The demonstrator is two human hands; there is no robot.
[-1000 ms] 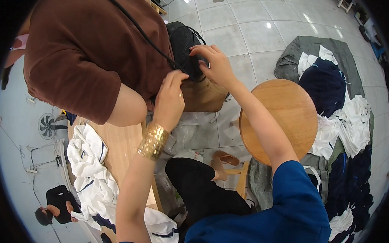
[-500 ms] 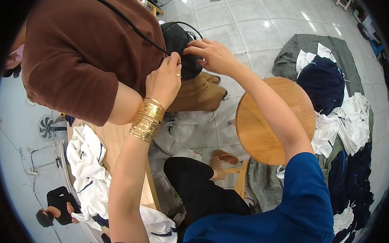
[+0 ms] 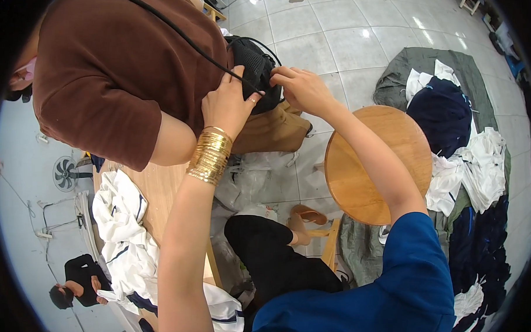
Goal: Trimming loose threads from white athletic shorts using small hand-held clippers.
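Observation:
A small black mesh-fronted bag (image 3: 251,64) hangs by a thin black strap (image 3: 185,40) from a person in a brown shirt (image 3: 122,71). My left hand (image 3: 228,103), with gold bangles on the wrist, grips the bag's near side, thumb across its front and fingers along its edge by the strap. At the bag's right edge, my right hand (image 3: 304,90) pinches with curled fingers; the exact part between the fingertips is hidden. Both my arms reach forward, away from my body.
Below my right forearm is a round wooden stool (image 3: 359,163). White garments (image 3: 124,212) lie on a wooden table (image 3: 166,181) at left. A grey tarp (image 3: 402,67) at right bears white and navy clothes (image 3: 439,113). Another person (image 3: 82,280) is at far left, near a fan (image 3: 64,173).
My left hand has opened out over the bag's side, its thumb now on the front. My right hand has moved slightly right and down, its spread fingers now curled in to the bag's edge.

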